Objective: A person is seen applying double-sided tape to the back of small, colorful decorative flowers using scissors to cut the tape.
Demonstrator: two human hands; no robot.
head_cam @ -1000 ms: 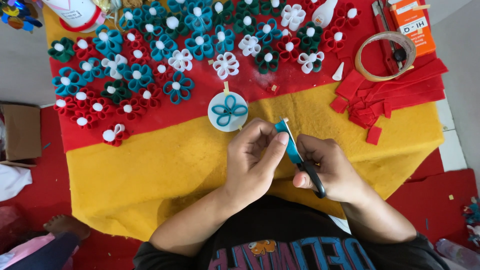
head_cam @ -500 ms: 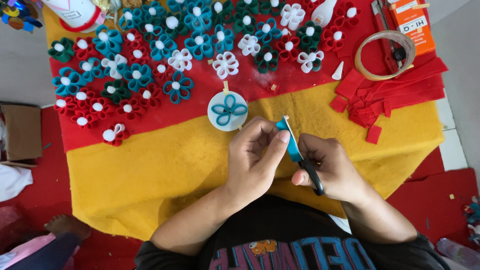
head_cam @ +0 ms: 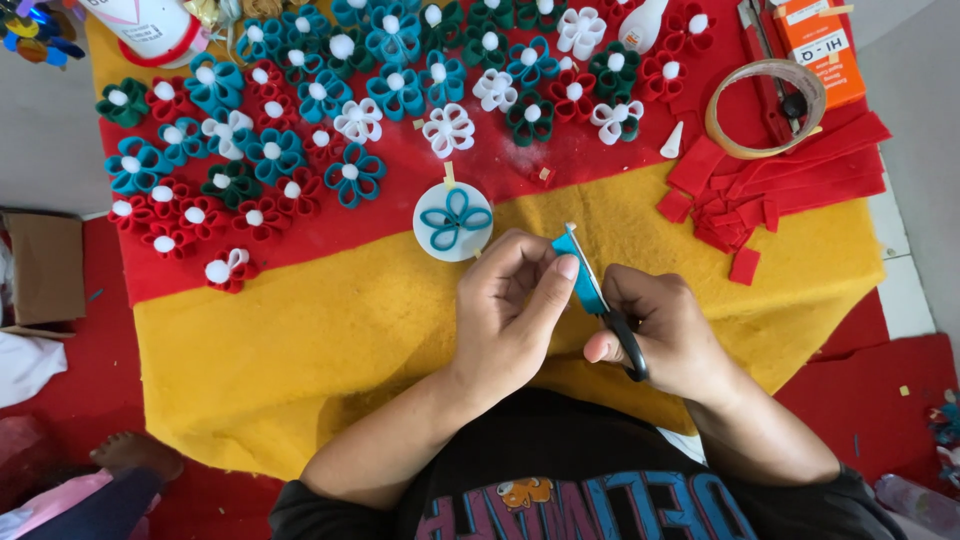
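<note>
Scissors trimming a blue felt strip.
Left hand (head_cam: 515, 305) pinches the blue felt strip (head_cam: 578, 272); right hand (head_cam: 665, 335) grips scissors (head_cam: 612, 320). Beyond the fingers, many finished felt flowers (head_cam: 350, 100); red strips (head_cam: 770, 185) remain uncut.

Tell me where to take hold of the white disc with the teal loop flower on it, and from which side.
Grip the white disc by its bare rim, probably from the near, yellow-felt side: it lies flat, the teal loop flower fills its middle, a small tab sticks out at the far edge, and finished flowers crowd beyond.
</note>
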